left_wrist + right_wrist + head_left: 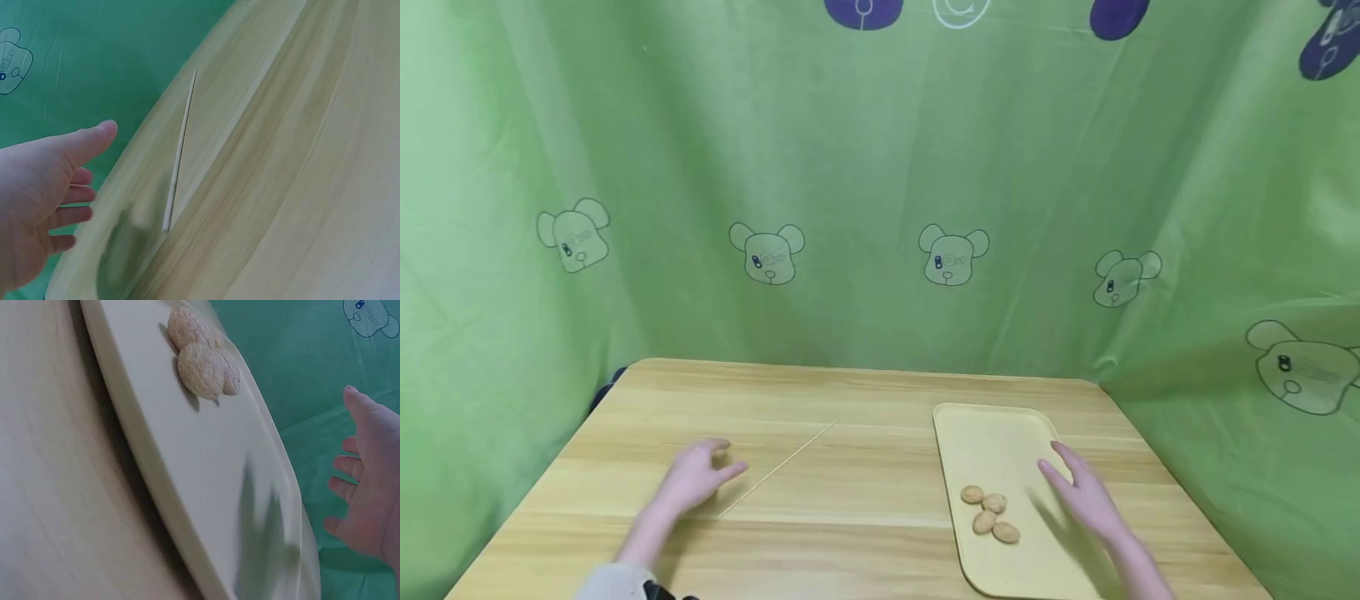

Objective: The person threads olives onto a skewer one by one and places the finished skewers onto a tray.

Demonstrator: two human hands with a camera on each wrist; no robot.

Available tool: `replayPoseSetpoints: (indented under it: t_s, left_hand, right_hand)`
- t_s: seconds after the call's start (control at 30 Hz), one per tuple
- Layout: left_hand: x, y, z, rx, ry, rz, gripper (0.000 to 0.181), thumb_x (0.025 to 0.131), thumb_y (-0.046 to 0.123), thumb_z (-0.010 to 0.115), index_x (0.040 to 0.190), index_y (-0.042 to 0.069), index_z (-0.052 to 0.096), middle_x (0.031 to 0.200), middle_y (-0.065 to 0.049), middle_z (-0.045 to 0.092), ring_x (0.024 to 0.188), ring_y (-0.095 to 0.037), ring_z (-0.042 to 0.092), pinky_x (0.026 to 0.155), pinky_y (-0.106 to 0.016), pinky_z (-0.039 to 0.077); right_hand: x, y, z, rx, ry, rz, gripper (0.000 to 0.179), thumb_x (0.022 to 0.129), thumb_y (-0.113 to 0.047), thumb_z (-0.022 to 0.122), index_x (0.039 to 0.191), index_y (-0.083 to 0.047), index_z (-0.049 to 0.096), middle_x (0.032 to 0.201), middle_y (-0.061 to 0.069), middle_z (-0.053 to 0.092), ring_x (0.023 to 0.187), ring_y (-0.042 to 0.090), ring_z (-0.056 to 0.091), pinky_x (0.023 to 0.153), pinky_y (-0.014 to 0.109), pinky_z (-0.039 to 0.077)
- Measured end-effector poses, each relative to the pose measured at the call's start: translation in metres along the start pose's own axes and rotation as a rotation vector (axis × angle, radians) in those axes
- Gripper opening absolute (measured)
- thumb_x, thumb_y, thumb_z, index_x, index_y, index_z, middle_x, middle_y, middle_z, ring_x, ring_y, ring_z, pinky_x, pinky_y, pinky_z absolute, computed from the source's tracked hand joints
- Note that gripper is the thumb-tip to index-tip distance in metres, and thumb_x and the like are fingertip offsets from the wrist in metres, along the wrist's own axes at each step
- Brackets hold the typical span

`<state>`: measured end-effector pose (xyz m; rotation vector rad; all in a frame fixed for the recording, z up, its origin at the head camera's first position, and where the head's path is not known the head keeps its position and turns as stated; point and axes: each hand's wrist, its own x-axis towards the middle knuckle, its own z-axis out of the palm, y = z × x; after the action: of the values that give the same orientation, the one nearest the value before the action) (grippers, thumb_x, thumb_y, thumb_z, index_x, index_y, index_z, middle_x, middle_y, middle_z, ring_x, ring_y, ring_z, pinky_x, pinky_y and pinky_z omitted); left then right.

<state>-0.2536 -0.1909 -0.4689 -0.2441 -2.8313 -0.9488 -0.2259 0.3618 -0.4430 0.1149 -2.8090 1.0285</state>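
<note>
In the head view my left hand [695,477] hovers over the left part of the table, its fingers loosely bent and nothing in them. Just right of it a thin wooden stick [782,465] lies slantwise on the wood; the left wrist view shows the same stick [179,153] beyond the thumb. My right hand [1084,493] hangs above the right edge of a cream tray [1011,442], fingers spread and holding nothing. Several walnuts [984,522] sit clustered in the tray's left half. From the right wrist, the walnuts [203,370] appear at the tray's far end, apart from the hand [372,478].
A light wooden table [850,550] carries the stick and the tray. Behind it and along both sides hangs a green curtain [857,317] printed with bear heads. The tray's raised rim [951,500] runs near the walnuts.
</note>
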Motion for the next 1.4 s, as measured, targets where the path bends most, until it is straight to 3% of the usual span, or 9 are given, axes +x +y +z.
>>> replayPoseSetpoints:
  t_s: [0.2, 0.33, 0.43, 0.6, 0.77, 0.87, 1.1, 1.4]
  left_hand:
    - [-0.001, 0.013, 0.008, -0.107, -0.032, -0.057, 0.049, 0.081, 0.03, 0.07, 0.108, -0.009, 0.058, 0.101, -0.019, 0.064, 0.091, -0.032, 0.06, 0.083, -0.047, 0.048]
    - [-0.003, 0.017, 0.015, -0.135, -0.044, -0.072, 0.047, 0.078, 0.03, 0.073, 0.103, -0.007, 0.06, 0.09, -0.01, 0.065, 0.084, -0.026, 0.061, 0.078, -0.044, 0.05]
    - [-0.004, 0.019, 0.02, -0.146, -0.054, -0.088, 0.045, 0.076, 0.029, 0.075, 0.101, -0.006, 0.06, 0.085, -0.006, 0.064, 0.08, -0.022, 0.06, 0.075, -0.042, 0.05]
    - [-0.003, 0.019, 0.029, -0.175, -0.064, -0.11, 0.044, 0.073, 0.023, 0.077, 0.102, -0.005, 0.061, 0.084, -0.004, 0.061, 0.079, -0.019, 0.058, 0.075, -0.039, 0.05]
    - [-0.003, 0.02, 0.034, -0.184, -0.062, -0.1, 0.04, 0.07, 0.017, 0.078, 0.099, -0.005, 0.062, 0.083, -0.003, 0.059, 0.077, -0.017, 0.055, 0.074, -0.038, 0.049]
    - [-0.003, 0.02, 0.036, -0.171, -0.046, -0.075, 0.031, 0.069, 0.013, 0.078, 0.092, -0.002, 0.063, 0.079, -0.002, 0.057, 0.075, -0.017, 0.053, 0.072, -0.037, 0.047]
    - [-0.004, 0.018, 0.042, -0.097, -0.002, -0.019, 0.014, 0.072, 0.007, 0.073, 0.077, 0.006, 0.06, 0.072, 0.0, 0.051, 0.069, -0.014, 0.047, 0.066, -0.032, 0.043]
    - [-0.007, 0.022, 0.042, -0.091, 0.012, -0.016, 0.012, 0.075, 0.005, 0.07, 0.074, 0.006, 0.058, 0.07, 0.0, 0.05, 0.067, -0.016, 0.047, 0.063, -0.032, 0.042]
  right_hand:
    - [-0.008, -0.006, 0.004, 0.131, 0.003, 0.006, 0.06, 0.097, -0.031, 0.047, 0.136, 0.011, 0.031, 0.135, 0.033, 0.037, 0.119, 0.048, 0.04, 0.097, 0.057, 0.033]
    - [-0.012, -0.006, 0.008, 0.201, -0.017, 0.046, 0.057, 0.094, -0.027, 0.054, 0.134, 0.01, 0.037, 0.126, 0.028, 0.049, 0.113, 0.038, 0.051, 0.092, 0.035, 0.046]
    - [-0.016, -0.004, 0.01, 0.266, -0.058, 0.083, 0.056, 0.091, -0.022, 0.059, 0.132, 0.01, 0.04, 0.122, 0.025, 0.054, 0.104, 0.023, 0.058, 0.082, 0.021, 0.047]
    - [-0.024, -0.002, 0.013, 0.376, -0.196, 0.036, 0.056, 0.088, -0.012, 0.062, 0.129, 0.017, 0.036, 0.116, 0.03, 0.054, 0.089, 0.009, 0.06, 0.076, 0.027, 0.052]
    - [-0.031, 0.002, 0.016, 0.402, -0.302, -0.056, 0.053, 0.088, -0.008, 0.06, 0.125, 0.022, 0.037, 0.111, 0.032, 0.055, 0.089, 0.003, 0.057, 0.075, 0.024, 0.051]
    - [-0.033, 0.003, 0.019, 0.416, -0.336, -0.068, 0.053, 0.087, -0.008, 0.061, 0.123, 0.023, 0.036, 0.108, 0.031, 0.056, 0.09, 0.003, 0.057, 0.077, 0.02, 0.05]
    - [-0.036, 0.003, 0.027, 0.432, -0.369, -0.087, 0.052, 0.085, -0.005, 0.063, 0.119, 0.025, 0.038, 0.102, 0.023, 0.058, 0.087, 0.008, 0.056, 0.077, 0.019, 0.049]
    - [-0.039, 0.006, 0.035, 0.38, -0.338, -0.076, 0.047, 0.081, -0.006, 0.067, 0.116, 0.02, 0.048, 0.099, 0.016, 0.059, 0.083, 0.009, 0.055, 0.073, 0.02, 0.049]
